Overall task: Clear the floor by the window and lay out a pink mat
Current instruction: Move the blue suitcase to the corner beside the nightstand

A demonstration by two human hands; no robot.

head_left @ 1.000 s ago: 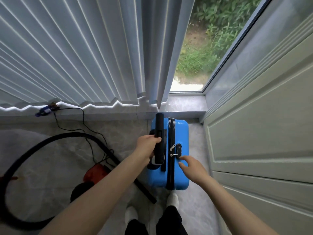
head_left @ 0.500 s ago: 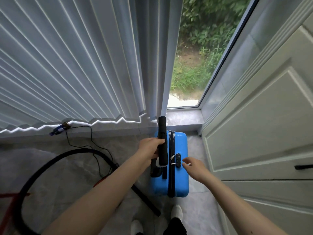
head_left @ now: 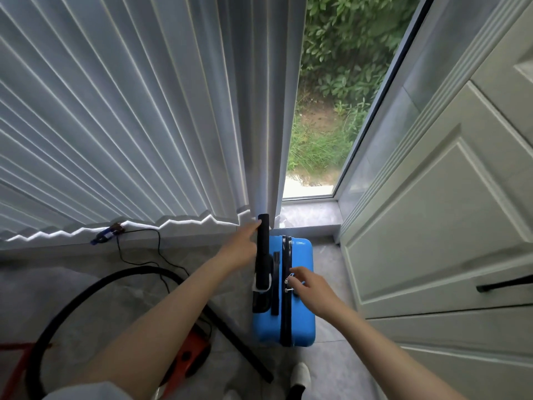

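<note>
The left hand [head_left: 240, 249] grasps the black handle [head_left: 263, 252] of the blue suitcase [head_left: 300, 284]; the right hand [head_left: 310, 288], fingers relaxed, touches its zipper pulls [head_left: 288, 285].

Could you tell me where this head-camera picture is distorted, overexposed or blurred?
Head view: wide-angle bending fans the pleated grey curtain and tilts the pale panelled cabinet door; the paving outside the window is blown out white; backlight glares along the curtain hem; the blue hard-shell suitcase is sharp, the right hand slightly soft.

no readable text, labels, brands or numbers anywhere in view
</note>
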